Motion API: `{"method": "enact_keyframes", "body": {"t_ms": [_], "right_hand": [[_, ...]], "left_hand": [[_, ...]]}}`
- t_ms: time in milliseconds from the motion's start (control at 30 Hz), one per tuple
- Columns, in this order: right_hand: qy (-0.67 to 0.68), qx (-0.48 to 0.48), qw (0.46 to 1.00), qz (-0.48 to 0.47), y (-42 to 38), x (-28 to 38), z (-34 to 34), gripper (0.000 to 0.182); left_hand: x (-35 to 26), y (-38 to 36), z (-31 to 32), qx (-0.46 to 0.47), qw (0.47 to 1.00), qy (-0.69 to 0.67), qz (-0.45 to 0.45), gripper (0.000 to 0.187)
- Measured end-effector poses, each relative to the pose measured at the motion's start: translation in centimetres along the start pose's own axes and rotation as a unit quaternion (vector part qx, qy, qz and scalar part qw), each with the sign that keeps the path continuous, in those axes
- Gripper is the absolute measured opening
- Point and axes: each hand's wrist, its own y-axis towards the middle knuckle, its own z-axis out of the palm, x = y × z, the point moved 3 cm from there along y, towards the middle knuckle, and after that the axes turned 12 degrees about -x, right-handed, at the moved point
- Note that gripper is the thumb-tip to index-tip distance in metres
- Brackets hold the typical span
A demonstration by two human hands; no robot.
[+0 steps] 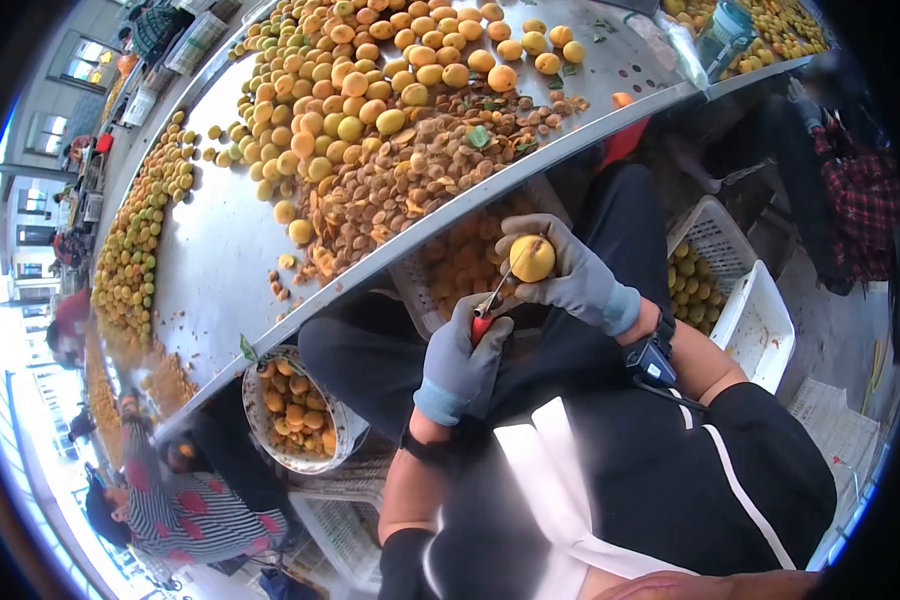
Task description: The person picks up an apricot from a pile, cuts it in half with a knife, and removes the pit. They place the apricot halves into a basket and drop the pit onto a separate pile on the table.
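My left hand point(462, 358), in a grey glove, is closed round the red handle of a small knife point(482, 325). The thin blade points up toward a yellow-orange fruit point(532, 259). My right hand point(575, 278), also gloved, holds that fruit between thumb and fingers, with a dark spot at its top. The blade tip is at the fruit's left side; whether it has entered the flesh I cannot tell. Below the hands, a crate of orange fruit point(460, 262) stands partly under the table edge.
A metal table point(210, 240) bears whole fruits point(350, 128) and a heap of brown pits point(400, 185). A white bucket of fruit point(345, 440) stands left, white crates point(760, 325) right. Co-workers point(205, 510) point(860, 200) sit on both sides.
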Motion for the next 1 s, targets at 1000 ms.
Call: {"method": "enact_keyframes", "body": {"t_ms": [1000], "right_hand": [[0.026,-0.032,0.992,0.119,-0.8,-0.9,0.4,0.023]], "left_hand": [[0.2,-3.0,-0.3,-0.065,0.997,-0.048,-0.021,0.019]]}}
